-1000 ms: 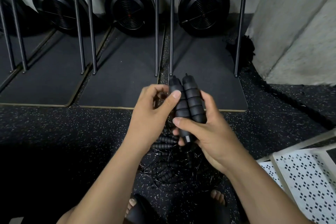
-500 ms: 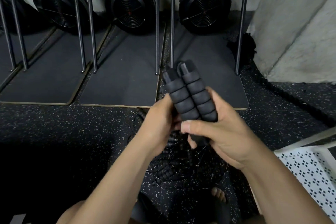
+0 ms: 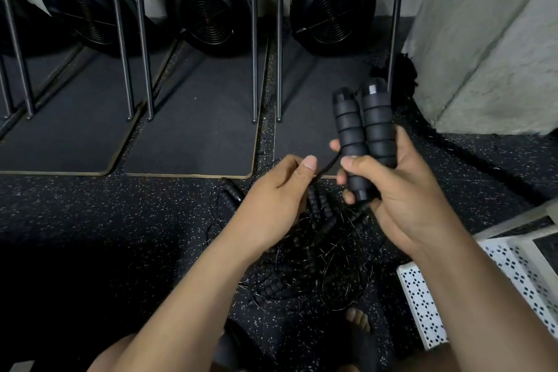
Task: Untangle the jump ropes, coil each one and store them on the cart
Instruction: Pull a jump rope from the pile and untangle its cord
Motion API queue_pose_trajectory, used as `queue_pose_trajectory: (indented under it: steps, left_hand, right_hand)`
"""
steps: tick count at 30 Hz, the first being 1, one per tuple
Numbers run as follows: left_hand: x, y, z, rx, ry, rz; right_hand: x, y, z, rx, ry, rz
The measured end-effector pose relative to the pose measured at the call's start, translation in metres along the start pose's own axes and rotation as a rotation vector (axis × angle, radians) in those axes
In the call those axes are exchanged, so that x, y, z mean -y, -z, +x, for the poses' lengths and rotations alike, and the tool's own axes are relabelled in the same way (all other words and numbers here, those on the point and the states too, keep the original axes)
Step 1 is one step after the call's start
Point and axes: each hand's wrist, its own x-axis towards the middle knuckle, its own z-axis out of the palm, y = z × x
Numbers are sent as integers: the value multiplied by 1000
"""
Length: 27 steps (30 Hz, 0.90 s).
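Handles (image 3: 362,136): two black ribbed foam grips, side by side and touching, held nearly upright above the far right edge of the pile.
Right hand (image 3: 401,190): clenched round the lower half of both handles, thumb across the front, fingers wrapped behind.
Left hand (image 3: 271,205): pinches the cord between thumb and forefinger, just left of the handles.
Cord (image 3: 327,164): thin and black; it runs from the pinch up and right to the handles. Its onward path behind the left hand cannot be traced.
Pile (image 3: 317,257): tangled ropes on the speckled floor (image 3: 90,205), below and between the two hands. Several more ribbed grips lie buried in it.
Loose grip (image 3: 231,195): lies on the floor at the far left edge of the pile.
Cart (image 3: 422,305): white perforated shelf at the near right, just beside the pile. No rope is visible on it.
Handling, grips: judged light, soft and non-slip. The ribbed foam is the secure place to hold, and both grips fit one fist.
Handling, cord: judged light, springy and smooth, possibly coated wire given the glints in the pile. It is likely to hold loops, kink under a sharp bend and snag on neighbouring strands.
Hold point: take the cord close to the grips and feed it through a light pinch, working toward the pile.
Caution: a hard pull is likely to tighten knots and lift the whole pile.
Progress: judged early; one rope is in hand and not yet freed.
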Motion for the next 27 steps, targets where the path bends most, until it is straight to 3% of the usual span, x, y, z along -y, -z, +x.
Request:
queue_pose_trajectory:
  steps: [5,8,11,16,19,22,24,27]
  left_hand:
    - [-5,13,0,-81,-92,1]
    - [-5,22,-2,-116,-144,23]
    - [-3,27,-3,-126,-176,52]
    - [-2,25,-7,-41,-220,171]
    - [-4,27,-5,54,-208,137]
    - [-6,27,-3,131,-143,-47]
    - [-4,24,-2,103,-80,-152]
    - [-3,15,-3,26,-69,-174]
  right_hand:
    - [-5,20,7,-89,-50,-273]
    - [-7,21,6,-29,-147,-497]
    - [-11,20,2,199,-268,-684]
    - [-12,12,-12,780,-493,-872]
    - [6,7,-20,979,-550,-678]
    - [18,11,-22,1057,-424,-307]
    - [16,13,-20,977,-312,-121]
    - [12,12,-14,690,-172,35]
